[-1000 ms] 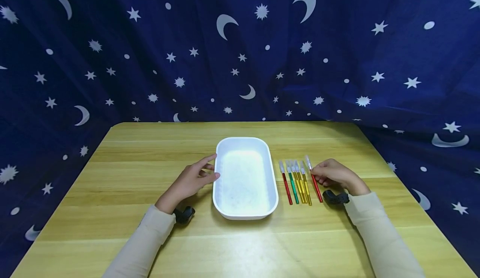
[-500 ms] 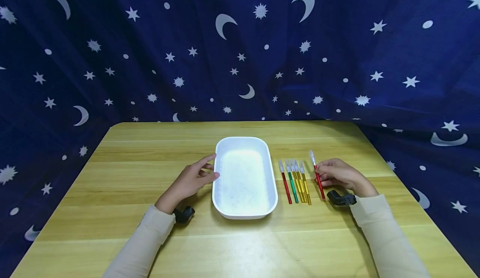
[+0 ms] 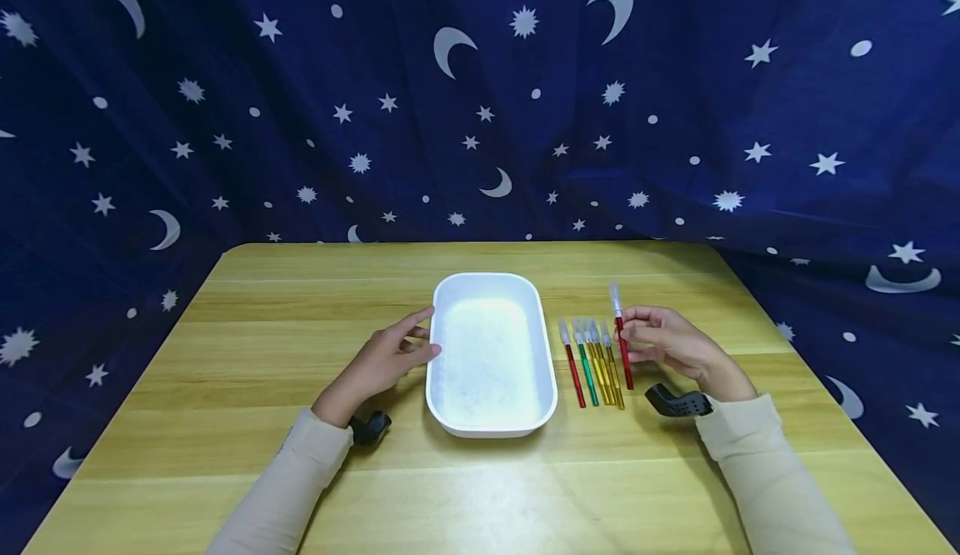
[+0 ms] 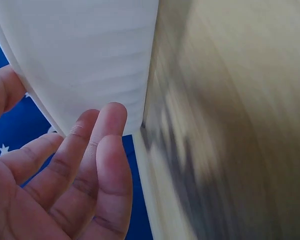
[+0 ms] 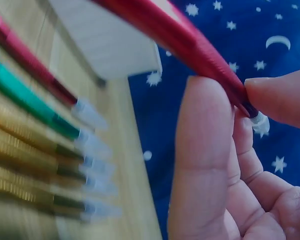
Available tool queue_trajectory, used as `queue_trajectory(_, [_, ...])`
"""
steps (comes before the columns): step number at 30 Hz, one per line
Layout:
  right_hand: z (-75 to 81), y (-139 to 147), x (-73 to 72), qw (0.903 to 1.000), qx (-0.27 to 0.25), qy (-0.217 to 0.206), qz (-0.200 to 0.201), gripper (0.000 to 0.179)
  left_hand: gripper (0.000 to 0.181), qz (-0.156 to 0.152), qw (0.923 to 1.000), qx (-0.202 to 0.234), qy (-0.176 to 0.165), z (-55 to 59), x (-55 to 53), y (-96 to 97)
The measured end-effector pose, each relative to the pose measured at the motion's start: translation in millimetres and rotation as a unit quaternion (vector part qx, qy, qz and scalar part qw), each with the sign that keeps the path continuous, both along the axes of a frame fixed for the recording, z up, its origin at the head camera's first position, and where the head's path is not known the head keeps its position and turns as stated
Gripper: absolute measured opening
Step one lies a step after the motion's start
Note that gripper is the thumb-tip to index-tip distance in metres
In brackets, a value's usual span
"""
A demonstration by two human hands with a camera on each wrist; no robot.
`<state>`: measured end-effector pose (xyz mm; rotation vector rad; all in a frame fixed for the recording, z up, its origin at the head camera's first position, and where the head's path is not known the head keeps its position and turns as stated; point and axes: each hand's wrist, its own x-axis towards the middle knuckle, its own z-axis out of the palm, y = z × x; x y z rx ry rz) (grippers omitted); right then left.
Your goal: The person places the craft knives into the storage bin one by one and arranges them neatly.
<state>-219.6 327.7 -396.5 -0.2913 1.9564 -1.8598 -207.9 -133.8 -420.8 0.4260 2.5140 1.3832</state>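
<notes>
In the head view my right hand [image 3: 671, 342] pinches a red craft knife [image 3: 619, 324] with a clear cap between thumb and fingertips. It is held above the table, cap pointing away, just right of a row of capped craft knives. That row has a red knife [image 3: 576, 377], a green knife [image 3: 587, 376] and three gold knives [image 3: 611, 367]. My left hand [image 3: 382, 359] is at the left side of a white tray [image 3: 491, 434], its thumb touching the rim. Extended fingers [image 4: 112, 165] lie along the tray's outer wall in the left wrist view; contact there is unclear.
The tray stands mid-table with nothing in it, left of the row of knives. A light wooden table [image 3: 285, 305] carries everything. Behind it hangs a dark blue curtain [image 3: 405, 30] with moons and stars. A black wrist camera [image 3: 677, 402] sits below the right hand.
My right hand has lifted the red knife from the table, shifted it a little right, then back left and higher, more upright. My left hand and the tray stay put.
</notes>
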Motion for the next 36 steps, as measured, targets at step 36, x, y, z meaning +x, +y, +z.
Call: queue_trajectory(36, [27.7,-106,-10.9,0.9993,-0.036,-0.007,-0.003,0.009,0.069,0.005,0.9999,0.009,-0.004,3.3,0.0,5.2])
